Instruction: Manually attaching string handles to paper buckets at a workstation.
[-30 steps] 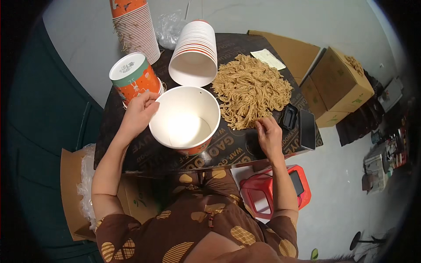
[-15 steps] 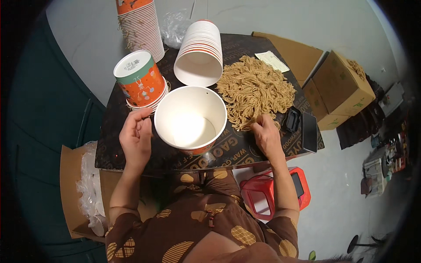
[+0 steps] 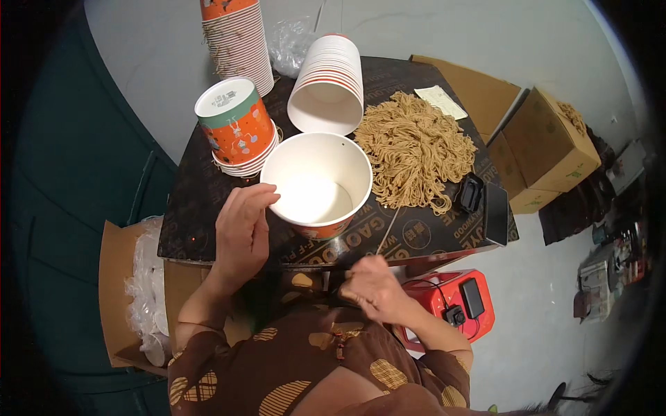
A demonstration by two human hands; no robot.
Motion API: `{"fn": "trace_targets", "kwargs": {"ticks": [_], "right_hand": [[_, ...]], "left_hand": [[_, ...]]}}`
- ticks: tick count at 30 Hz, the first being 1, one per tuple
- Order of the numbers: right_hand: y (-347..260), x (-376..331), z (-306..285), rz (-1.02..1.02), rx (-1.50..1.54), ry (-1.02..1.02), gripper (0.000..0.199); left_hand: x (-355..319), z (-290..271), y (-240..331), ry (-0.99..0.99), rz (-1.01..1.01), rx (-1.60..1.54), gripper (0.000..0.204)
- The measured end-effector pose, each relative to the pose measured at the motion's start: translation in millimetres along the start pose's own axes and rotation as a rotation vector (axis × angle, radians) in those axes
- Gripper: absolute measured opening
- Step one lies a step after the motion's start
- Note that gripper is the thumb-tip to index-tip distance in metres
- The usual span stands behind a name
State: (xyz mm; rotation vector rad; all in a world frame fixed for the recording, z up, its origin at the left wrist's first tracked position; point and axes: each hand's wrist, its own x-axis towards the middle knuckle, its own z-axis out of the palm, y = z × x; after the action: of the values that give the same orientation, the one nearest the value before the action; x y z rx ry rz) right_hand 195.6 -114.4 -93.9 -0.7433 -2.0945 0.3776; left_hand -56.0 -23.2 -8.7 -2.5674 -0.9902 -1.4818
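A large white paper bucket [image 3: 354,166], its mouth facing up and nothing seen inside, stands near the table's front edge. My left hand [image 3: 243,222] is at its left side, fingers bent and thumb apart, the fingertips overlapping the rim; whether they touch it I cannot tell. My right hand [image 3: 374,288] is closed in front of the table edge. From it a thin tan cord [image 3: 391,229] runs up toward a heaped pile of tan cords [image 3: 416,149] on the table's right side.
Left of the bucket, orange and green paper buckets [image 3: 236,132] stand upside down in a stack. Behind are a lying stack of white buckets [image 3: 327,83] and a tall stack [image 3: 239,48]. A phone [image 3: 495,215] and black case [image 3: 470,194] lie right; a red stool [image 3: 479,291] stands below.
My right hand has moved from the pile toward my body, drawing a cord with it. My left hand has come rightward to the bucket's rim. The whole view has shifted slightly.
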Motion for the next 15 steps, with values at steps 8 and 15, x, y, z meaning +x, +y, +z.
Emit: {"fn": "trace_targets", "kwargs": {"ticks": [8,15], "right_hand": [[-15.1,27.2,-6.6,0.331,0.406,0.025,0.009],[-19.3,35.7,4.7,0.209,0.199,0.013,0.003]], "left_hand": [[-29.5,6.6,33.4,-0.159,-0.117,-0.484,0.004],[-50.4,30.7,41.5,-0.342,-0.252,-0.563,0.021]]}}
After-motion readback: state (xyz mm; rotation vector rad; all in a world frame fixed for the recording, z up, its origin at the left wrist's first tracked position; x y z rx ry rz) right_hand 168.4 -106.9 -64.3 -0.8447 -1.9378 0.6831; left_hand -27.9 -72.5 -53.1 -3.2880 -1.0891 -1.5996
